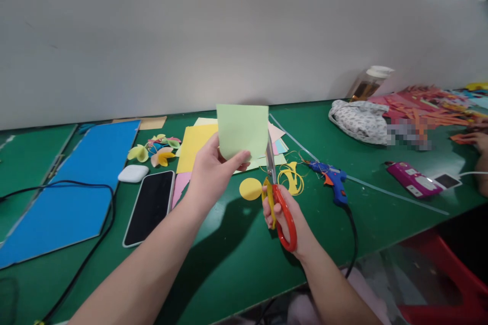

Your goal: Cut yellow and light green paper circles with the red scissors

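Note:
My left hand [217, 170] pinches the lower edge of a light green sheet of paper [244, 129], held up off the table. In my right hand [284, 213] is a pair of scissors [271, 162] with red and yellow handles, its blades pointing up beside the paper's right edge. Whether the blades touch the paper I cannot tell. Below, a yellow paper circle [250, 189] lies on the table, with curled yellow paper scraps [292, 177] to its right. Behind the left hand rests a stack of coloured paper, a yellow sheet [194, 144] among it.
A blue glue gun [331, 177] lies to the right. On the left are a phone [150, 208], a white case [133, 173], paper flowers [156, 150] and a blue board [84, 177]. Further right are a patterned cloth pouch [356, 121], a purple box [414, 179] and another person's hand [476, 138].

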A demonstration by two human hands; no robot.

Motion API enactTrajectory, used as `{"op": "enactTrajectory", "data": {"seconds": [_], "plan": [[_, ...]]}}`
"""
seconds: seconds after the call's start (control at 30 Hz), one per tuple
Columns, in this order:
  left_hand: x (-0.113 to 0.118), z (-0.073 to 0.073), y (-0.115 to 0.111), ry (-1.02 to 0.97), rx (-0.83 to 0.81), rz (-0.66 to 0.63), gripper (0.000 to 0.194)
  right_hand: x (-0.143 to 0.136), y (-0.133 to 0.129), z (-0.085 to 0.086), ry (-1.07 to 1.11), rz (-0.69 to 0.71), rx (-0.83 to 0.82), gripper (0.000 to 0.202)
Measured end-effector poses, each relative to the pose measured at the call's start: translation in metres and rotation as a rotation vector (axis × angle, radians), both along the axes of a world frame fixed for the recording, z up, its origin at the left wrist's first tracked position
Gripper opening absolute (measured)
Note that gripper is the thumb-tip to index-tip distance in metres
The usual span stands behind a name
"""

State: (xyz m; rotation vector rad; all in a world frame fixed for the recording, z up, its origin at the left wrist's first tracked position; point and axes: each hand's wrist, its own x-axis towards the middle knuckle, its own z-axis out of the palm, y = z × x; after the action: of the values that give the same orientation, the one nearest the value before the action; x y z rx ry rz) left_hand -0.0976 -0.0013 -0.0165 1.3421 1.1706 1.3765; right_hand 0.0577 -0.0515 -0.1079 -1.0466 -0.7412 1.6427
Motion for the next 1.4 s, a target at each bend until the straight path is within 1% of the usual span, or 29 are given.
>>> {"op": "enactTrajectory", "data": {"seconds": [0.13, 0.27, 0.47, 0.6, 0.67, 0.73, 0.87, 0.97, 1.03, 1.17, 1.33, 1.4], "plan": [[0.004, -0.003, -0.002, 0.049, -0.035, -0.045, 0.028, 0.0, -0.002, 0.008, -0.002, -0.012, 0.018, 0.057], [0.006, -0.004, -0.003, 0.049, -0.044, -0.044, 0.029, 0.001, -0.006, 0.012, 0.035, -0.018, 0.033, 0.053], [0.002, -0.002, 0.0, 0.022, -0.042, -0.052, 0.031, 0.003, -0.001, 0.006, 0.038, -0.018, -0.014, 0.055], [0.001, 0.001, 0.001, -0.007, -0.035, -0.02, 0.039, 0.003, -0.004, 0.006, 0.034, -0.019, 0.013, 0.047], [0.0, 0.002, 0.0, -0.01, -0.036, 0.0, 0.044, 0.003, -0.007, 0.008, 0.034, -0.012, 0.039, 0.052], [-0.001, 0.002, 0.0, 0.017, -0.04, -0.006, 0.047, 0.003, -0.008, 0.008, 0.035, -0.006, 0.064, 0.062], [-0.001, 0.001, 0.002, 0.097, -0.047, -0.086, 0.044, 0.006, -0.008, 0.007, 0.002, 0.0, 0.143, 0.068], [-0.001, 0.002, 0.003, 0.102, -0.046, -0.109, 0.04, 0.008, -0.006, 0.007, -0.012, -0.008, 0.126, 0.073], [-0.002, 0.003, 0.002, 0.107, -0.06, -0.104, 0.042, 0.008, -0.006, 0.008, 0.008, -0.014, 0.089, 0.074], [-0.006, 0.004, 0.002, 0.091, -0.074, -0.065, 0.052, 0.007, -0.006, 0.009, 0.042, -0.017, 0.044, 0.064], [-0.013, 0.004, 0.006, 0.102, -0.048, -0.006, 0.054, 0.007, -0.007, 0.009, 0.054, -0.025, 0.027, 0.044], [-0.014, 0.003, 0.007, 0.075, -0.023, 0.031, 0.055, 0.006, -0.007, 0.009, 0.052, -0.03, 0.018, 0.037]]}}
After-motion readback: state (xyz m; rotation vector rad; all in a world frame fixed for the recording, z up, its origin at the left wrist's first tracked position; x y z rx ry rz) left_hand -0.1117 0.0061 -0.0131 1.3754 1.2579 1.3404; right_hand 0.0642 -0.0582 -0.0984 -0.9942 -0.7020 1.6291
